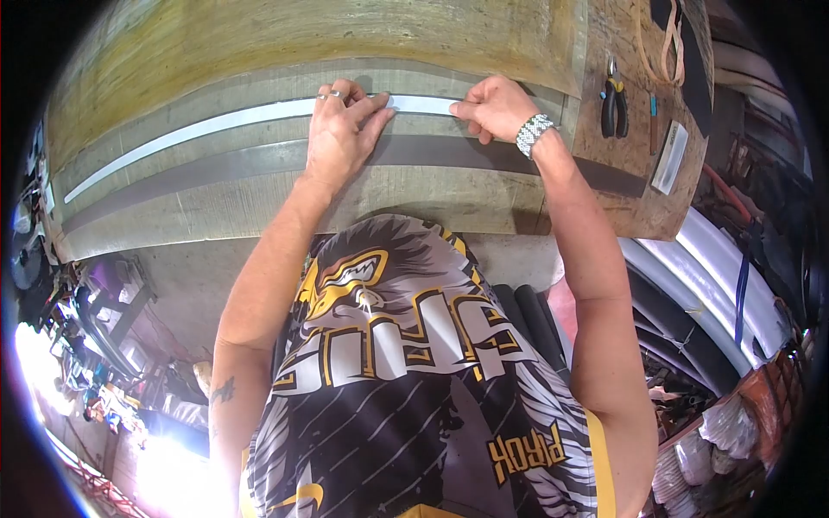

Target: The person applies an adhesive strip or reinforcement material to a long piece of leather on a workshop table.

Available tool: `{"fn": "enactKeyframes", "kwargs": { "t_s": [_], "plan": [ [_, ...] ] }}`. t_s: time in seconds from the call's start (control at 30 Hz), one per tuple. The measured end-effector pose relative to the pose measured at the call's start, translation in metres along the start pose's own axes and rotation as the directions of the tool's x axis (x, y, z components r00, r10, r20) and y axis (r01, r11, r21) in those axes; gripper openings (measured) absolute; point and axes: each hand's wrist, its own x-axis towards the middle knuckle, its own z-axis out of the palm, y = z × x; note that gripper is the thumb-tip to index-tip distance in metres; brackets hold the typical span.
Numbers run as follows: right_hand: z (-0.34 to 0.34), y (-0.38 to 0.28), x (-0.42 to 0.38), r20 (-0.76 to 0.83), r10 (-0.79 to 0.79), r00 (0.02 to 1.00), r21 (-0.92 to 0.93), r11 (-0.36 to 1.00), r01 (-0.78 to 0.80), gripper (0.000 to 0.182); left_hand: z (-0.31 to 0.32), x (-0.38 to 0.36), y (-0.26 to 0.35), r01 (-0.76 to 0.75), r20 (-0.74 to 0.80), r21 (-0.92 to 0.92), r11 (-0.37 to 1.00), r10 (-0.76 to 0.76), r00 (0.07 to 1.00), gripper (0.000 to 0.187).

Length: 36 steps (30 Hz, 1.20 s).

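Note:
A long, narrow white strip (199,127) with dark edges lies along the worktable (259,197). My left hand (345,121) is on the strip near its right part, thumb and fingertips pinched at its surface. Close to the strip's right end, my right hand (496,108) pinches it between thumb and forefinger. Nearer to me, a wider dark grey strip (250,161) runs across the table, passing below both hands without being held.
Black-and-yellow pliers (615,108), a small blue-tipped tool (654,108), a tan cord (669,47) and a white-and-grey bar (670,157) lie at the table's right. Rolls of sheet material (725,285) stand beyond the right edge.

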Motion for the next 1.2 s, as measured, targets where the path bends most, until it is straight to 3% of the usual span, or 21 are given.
{"fn": "enactKeyframes", "kwargs": {
  "t_s": [0.27,0.47,0.6,0.63,0.7,0.8,0.87,0.93,1.2],
  "plan": [
    [0.0,-0.003,0.0,-0.015,-0.001,1.0,-0.027,1.0,0.001,0.036,0.004,0.0,0.002,-0.043,-0.007,0.057,0.997,0.043,0.999,0.018],
    [0.004,-0.005,-0.001,-0.051,-0.001,0.999,-0.08,0.997,-0.003,0.036,0.026,0.0,0.021,-0.096,0.056,0.176,0.98,0.087,0.995,0.03],
    [-0.003,-0.014,-0.007,-0.007,0.019,1.0,-0.169,0.985,-0.019,0.031,0.049,0.019,0.04,-0.12,0.115,-0.213,0.97,0.147,0.982,0.038],
    [-0.008,-0.004,-0.01,0.078,0.005,0.997,-0.012,1.0,-0.004,0.031,0.046,0.023,0.042,-0.01,0.168,-0.242,0.97,0.052,0.984,0.038],
    [-0.024,0.019,-0.015,0.226,-0.078,0.971,0.303,0.953,0.006,0.033,0.047,0.023,0.04,0.019,0.181,-0.279,0.96,0.033,0.983,0.039],
    [-0.03,0.047,-0.024,0.204,-0.108,0.973,0.325,0.945,0.037,0.036,0.045,0.025,0.04,0.036,0.182,-0.278,0.96,0.016,0.983,0.038],
    [-0.029,0.056,-0.031,0.126,-0.05,0.991,0.353,0.936,0.002,0.037,0.046,0.024,0.041,0.045,0.18,-0.288,0.957,0.008,0.984,0.037],
    [-0.025,0.061,-0.038,0.024,-0.009,1.0,0.337,0.942,0.001,0.039,0.048,0.024,0.041,-0.009,0.137,-0.263,0.965,0.047,0.99,0.034],
    [-0.014,0.062,-0.037,-0.097,0.071,0.993,0.379,0.925,-0.029,0.038,0.051,0.027,0.045,-0.104,0.099,-0.167,0.98,0.122,0.988,0.025]
  ]
}}
